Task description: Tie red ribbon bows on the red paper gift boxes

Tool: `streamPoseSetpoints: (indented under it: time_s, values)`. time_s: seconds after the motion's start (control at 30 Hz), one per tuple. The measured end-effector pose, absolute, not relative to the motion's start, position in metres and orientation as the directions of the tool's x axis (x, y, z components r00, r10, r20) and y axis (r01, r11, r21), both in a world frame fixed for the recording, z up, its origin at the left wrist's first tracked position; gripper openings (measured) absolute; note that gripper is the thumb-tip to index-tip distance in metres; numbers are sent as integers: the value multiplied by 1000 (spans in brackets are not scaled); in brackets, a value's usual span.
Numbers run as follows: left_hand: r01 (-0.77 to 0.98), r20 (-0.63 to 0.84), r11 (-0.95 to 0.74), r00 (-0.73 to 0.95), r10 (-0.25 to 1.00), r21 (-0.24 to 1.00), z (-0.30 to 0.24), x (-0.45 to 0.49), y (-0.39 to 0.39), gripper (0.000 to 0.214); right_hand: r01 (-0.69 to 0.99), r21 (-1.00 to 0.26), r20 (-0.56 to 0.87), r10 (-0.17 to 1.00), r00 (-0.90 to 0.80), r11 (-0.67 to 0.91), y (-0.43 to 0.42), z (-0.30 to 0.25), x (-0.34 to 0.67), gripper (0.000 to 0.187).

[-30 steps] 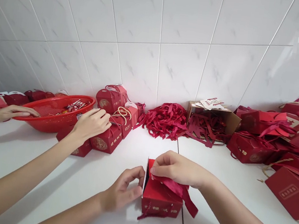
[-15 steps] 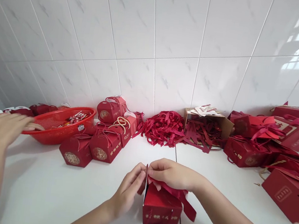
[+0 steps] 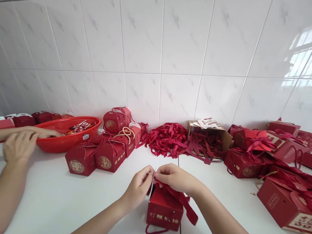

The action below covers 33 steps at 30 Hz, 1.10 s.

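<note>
A red gift box (image 3: 164, 211) with gold characters stands on the white table in front of me, with a cord handle (image 3: 156, 233) hanging at its near side. My left hand (image 3: 139, 185) pinches the upright flap at the box's left end. From the other side, my right hand (image 3: 176, 178) is closed at the top of the same flap, its fingertips close to the left hand's. A dark red ribbon (image 3: 191, 213) runs out from under my right hand and trails over the box's right side. The fingertips partly hide the place where ribbon and flap meet.
On the left, a co-worker's hand (image 3: 20, 145) is near a red plastic basket (image 3: 51, 146) of wrapped sweets; another arm reaches into it. Closed red boxes (image 3: 111, 153), a ribbon pile (image 3: 167, 139) and a cardboard carton (image 3: 225, 135) line the wall. More boxes (image 3: 279, 202) stand at right.
My view has tilted up and shifted slightly. Both my hands stay at the box's flap. At left, the co-worker's hand has moved off the basket's rim, showing another arm reaching in.
</note>
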State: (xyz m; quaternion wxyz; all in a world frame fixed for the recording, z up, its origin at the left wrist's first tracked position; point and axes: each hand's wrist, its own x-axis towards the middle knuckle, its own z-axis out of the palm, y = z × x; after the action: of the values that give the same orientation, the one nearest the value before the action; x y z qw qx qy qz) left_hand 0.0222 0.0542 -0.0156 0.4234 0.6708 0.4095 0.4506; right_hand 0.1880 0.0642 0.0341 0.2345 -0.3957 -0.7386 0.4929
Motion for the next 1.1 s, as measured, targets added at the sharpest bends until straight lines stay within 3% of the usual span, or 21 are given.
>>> streamPoseSetpoints:
  time_s: [0.17,0.53,0.63,1.1]
  values:
    - [127,235,-277,273,933,952,-20,22,53,32,368,-915,-51,857,-513,165,58,33,190,23]
    - [43,220,-241,286,933,970,-17,14,48,30,273,-944,-15,803,-596,185,63,24,196,24]
    - [46,222,-243,275,935,969,-16,13,48,29,247,-959,-30,823,-568,135,63,23,196,16]
    - [85,200,-232,282,939,969,-17,12,47,30,62,-998,-55,785,-617,-21,63,25,201,26]
